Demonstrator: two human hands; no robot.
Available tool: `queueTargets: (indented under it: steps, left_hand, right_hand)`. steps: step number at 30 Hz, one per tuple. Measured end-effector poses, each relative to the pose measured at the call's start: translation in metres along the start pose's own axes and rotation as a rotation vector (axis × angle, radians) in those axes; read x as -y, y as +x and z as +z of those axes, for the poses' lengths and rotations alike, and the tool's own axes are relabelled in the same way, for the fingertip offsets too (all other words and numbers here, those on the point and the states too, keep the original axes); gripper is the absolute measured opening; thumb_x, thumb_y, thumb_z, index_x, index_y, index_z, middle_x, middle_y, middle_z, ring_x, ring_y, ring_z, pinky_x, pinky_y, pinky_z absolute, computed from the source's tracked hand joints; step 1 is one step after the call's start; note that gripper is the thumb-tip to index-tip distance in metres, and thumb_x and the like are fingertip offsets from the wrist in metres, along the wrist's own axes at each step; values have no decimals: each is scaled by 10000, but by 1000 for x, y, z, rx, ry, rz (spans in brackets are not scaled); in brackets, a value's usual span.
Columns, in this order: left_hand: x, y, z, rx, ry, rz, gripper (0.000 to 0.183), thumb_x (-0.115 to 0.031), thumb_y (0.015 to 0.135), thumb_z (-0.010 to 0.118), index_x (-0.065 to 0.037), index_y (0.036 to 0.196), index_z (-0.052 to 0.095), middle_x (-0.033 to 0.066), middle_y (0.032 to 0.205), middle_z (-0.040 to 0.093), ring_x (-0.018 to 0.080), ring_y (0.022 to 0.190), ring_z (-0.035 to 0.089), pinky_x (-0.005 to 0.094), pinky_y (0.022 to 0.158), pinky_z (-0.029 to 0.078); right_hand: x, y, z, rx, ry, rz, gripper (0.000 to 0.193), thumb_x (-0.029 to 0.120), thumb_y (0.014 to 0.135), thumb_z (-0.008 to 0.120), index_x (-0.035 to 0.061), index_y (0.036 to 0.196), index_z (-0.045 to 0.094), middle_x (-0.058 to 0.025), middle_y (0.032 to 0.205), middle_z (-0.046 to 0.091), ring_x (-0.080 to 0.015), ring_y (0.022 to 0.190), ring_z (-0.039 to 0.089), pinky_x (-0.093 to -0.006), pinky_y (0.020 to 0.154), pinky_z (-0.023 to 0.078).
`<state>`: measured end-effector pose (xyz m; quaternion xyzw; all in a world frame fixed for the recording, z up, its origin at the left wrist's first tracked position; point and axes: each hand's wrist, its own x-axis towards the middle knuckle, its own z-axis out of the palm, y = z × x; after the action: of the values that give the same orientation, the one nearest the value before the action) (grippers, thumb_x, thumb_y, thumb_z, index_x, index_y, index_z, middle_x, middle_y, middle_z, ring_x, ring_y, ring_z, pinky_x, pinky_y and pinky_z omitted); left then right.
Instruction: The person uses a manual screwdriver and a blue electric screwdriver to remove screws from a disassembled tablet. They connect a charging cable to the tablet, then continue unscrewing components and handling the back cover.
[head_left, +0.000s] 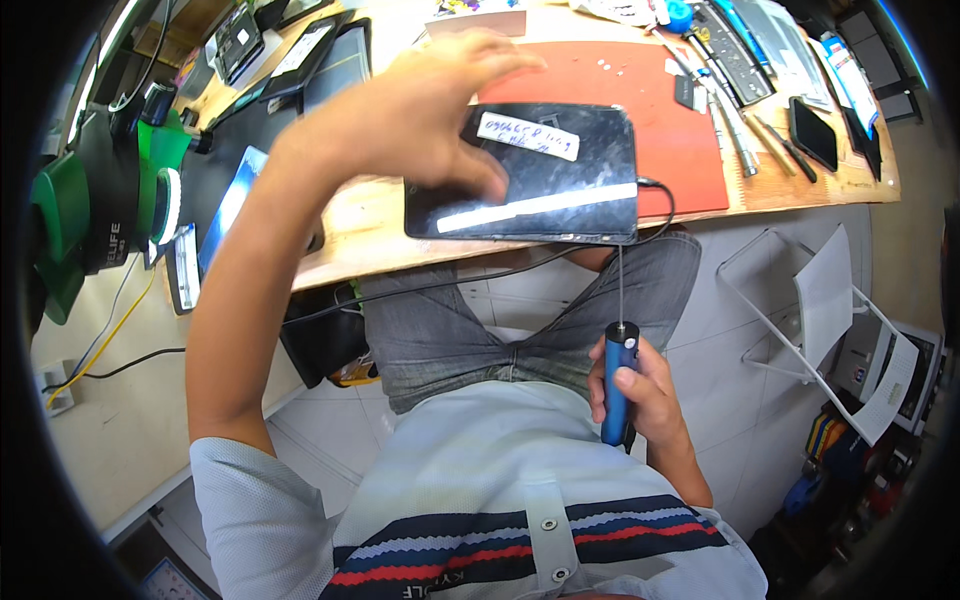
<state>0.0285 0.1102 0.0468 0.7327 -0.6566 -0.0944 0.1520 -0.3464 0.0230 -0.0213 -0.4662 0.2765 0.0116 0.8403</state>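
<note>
A black tablet point(590, 180) lies screen up on the table, with a white handwritten label point(528, 136) stuck on it. Its right side has a black cable point(672, 200) plugged in. Over the tablet's left part is my left hand point(425, 115), fingers apart and holding nothing; whether the thumb touches the glass I cannot tell. Below the table edge my right hand point(650, 395) is wrapped round a blue cylindrical hand tool point(617, 385), thumb on its side. From it a long thin metal shaft point(621, 285) points up to the tablet's lower right corner.
An orange mat point(685, 150) lies beneath the tablet's right part. To the right are a black phone point(813, 133), thin hand tools point(735, 125) and a metal strip point(728, 50). A green-and-black device point(100, 200) stands left, and a white folding chair point(825, 300) is on the floor.
</note>
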Motion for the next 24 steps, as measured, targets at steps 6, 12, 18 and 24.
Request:
queueTargets:
  steps: [6, 12, 18, 24]
  left_hand:
    - [-18, -39, 10, 234, 142, -153, 1402, -131, 490, 1000, -189, 1675, 254, 230, 1629, 370, 441, 1475, 415, 452, 1219, 412]
    - [-9, -36, 3, 289, 12, -144, 1328, -55, 536, 930, -167, 1675, 256, 221, 1600, 410, 425, 1461, 437, 442, 1201, 431]
    - [-1, -27, -3, 298, 84, -107, 1186, -94, 590, 907, -113, 1639, 355, 222, 1542, 457, 406, 1373, 522, 423, 1152, 461]
    - [20, -17, -10, 315, 70, -121, 1061, -165, 646, 924, -16, 1574, 433, 224, 1502, 503, 392, 1349, 542, 431, 1144, 459]
  right_hand:
    - [11, -4, 15, 203, -3, 206, 576, 410, 1034, 516, -66, 1357, 532, -151, 728, 653, -217, 591, 678, -305, 572, 541]
    - [11, -3, 40, 184, -12, 309, 637, 396, 996, 529, -101, 1395, 523, -149, 781, 672, -192, 557, 662, -276, 535, 530]
    - [6, -5, 42, 173, 55, 302, 743, 390, 940, 552, -143, 1453, 478, -161, 814, 686, -171, 547, 647, -269, 527, 531]
    - [15, 0, 44, 163, 92, 330, 749, 371, 945, 552, -145, 1475, 438, -201, 819, 690, -232, 558, 687, -287, 520, 551]
